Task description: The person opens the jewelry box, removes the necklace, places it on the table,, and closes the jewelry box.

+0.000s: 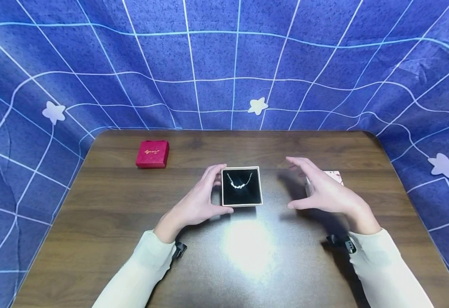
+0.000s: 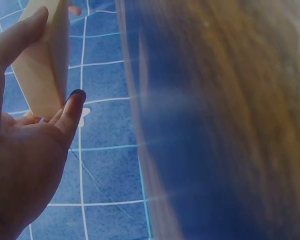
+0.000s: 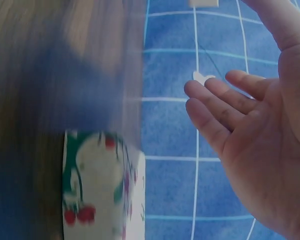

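My left hand [image 1: 196, 202] holds a small cream-sided jewellery box [image 1: 242, 205] by its left part, thumb at the near side and fingers at the far side. A silver necklace [image 1: 239, 186] lies on the box's black insert [image 1: 243, 198]. In the left wrist view, the thumb presses the plain side of the box [image 2: 42, 75]. To the right, my right hand [image 1: 330, 190] holds nothing, its fingers and thumb spread apart. Partly hidden beneath it is a white cherry-print box or lid [image 1: 335, 176], whose red cherries and green leaves show in the right wrist view.
A red box [image 1: 152, 154] with gold lettering sits at the table's back left. The brown wooden table [image 1: 105, 222] has a bright glare near its middle. Behind it hangs a blue cloth [image 1: 216, 55] with white grid lines and stars.
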{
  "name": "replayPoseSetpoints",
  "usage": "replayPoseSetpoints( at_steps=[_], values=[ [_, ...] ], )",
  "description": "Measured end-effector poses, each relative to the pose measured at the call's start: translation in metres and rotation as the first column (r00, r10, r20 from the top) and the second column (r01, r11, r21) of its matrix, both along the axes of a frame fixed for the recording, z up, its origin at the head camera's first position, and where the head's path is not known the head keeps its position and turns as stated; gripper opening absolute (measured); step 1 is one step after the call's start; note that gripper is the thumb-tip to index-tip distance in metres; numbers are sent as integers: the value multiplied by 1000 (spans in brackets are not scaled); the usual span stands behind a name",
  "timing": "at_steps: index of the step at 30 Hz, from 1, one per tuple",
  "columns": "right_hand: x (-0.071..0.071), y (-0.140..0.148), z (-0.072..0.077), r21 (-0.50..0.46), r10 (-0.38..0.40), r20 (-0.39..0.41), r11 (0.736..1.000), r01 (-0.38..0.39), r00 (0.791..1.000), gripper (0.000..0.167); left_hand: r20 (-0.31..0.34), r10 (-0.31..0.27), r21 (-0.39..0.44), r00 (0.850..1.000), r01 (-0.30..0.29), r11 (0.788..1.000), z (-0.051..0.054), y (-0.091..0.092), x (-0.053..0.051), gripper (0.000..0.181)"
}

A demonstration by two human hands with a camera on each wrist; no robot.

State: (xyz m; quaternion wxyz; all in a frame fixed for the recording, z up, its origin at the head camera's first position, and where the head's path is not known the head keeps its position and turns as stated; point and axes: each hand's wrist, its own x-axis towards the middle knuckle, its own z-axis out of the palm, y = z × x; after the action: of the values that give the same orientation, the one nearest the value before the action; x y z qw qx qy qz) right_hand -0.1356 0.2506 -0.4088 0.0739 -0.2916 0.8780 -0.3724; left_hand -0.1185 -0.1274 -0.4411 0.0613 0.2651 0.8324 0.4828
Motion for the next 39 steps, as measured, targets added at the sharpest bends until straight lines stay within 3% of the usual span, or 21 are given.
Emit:
replayPoseSetpoints(
  at_steps=[16, 26, 39],
  values=[
    [1, -49, -7, -77, 106, 54, 992, -102, 993, 121, -10, -2, -11, 1000, 1, 1000, -1, 0, 0, 111],
    [3, -64, -12, -6, 72, 20, 997, -72, 997, 122, -20, -16, 1, 1000, 16, 1000, 0, 1, 1, 111],
    [3, -71, -14, -19, 74, 17, 997, -74, 997, 114, -9, -23, 0, 1000, 23, 1000, 1, 1, 2, 113]
  ],
)
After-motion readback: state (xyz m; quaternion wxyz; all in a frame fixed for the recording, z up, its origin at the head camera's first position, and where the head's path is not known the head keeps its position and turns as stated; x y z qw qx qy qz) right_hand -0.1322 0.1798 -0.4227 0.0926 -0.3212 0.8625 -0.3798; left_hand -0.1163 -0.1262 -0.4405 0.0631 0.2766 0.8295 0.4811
